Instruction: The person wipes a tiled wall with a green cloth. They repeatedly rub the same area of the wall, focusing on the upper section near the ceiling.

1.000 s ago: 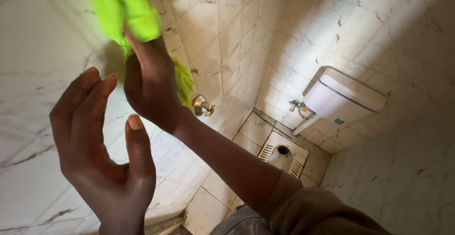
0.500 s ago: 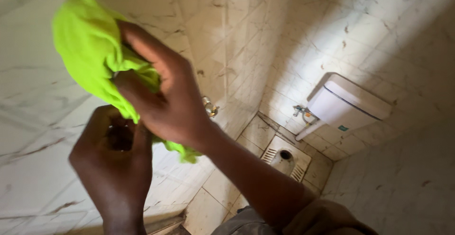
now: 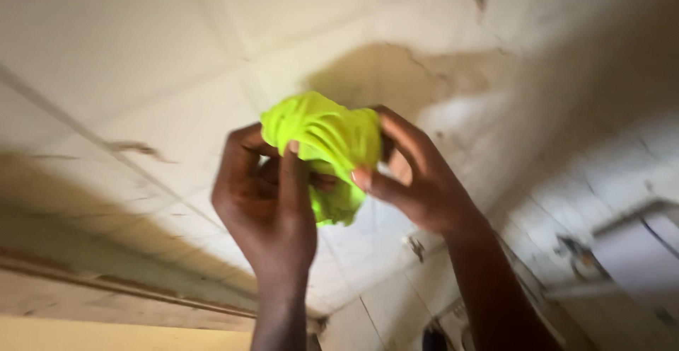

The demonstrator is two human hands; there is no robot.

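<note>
The tiled wall (image 3: 127, 47) fills most of what I see, pale marble-look squares with thin grout lines running slantwise, a few brown streaks and a big patch of shadow just behind my hands. Along the lower left a darker ledge or seam crosses the wall, and under it lies a flat yellowish band at the near edge; I cannot tell what that is. Far to the right, low down and blurred, a white cistern (image 3: 640, 252) hangs on the wall, with a small metal valve (image 3: 581, 257) just to its left. A second small metal fitting (image 3: 416, 246) sits on the wall below my right wrist.

My two forearms rise from the bottom of the view, and both hands meet in the middle, raised in front of the wall. My left hand (image 3: 265, 202) is curled with its back toward me, fingers bent over the left and near side of a bright lime-green cloth (image 3: 322, 135), thumb pressed onto it. My right hand (image 3: 417, 181) closes on the cloth's right side, thumb at the front and fingers wrapped behind. The cloth is bunched into a tight, creased wad between the two hands, a little of it hanging down below my fingers. Everything is somewhat smeared by motion.
</note>
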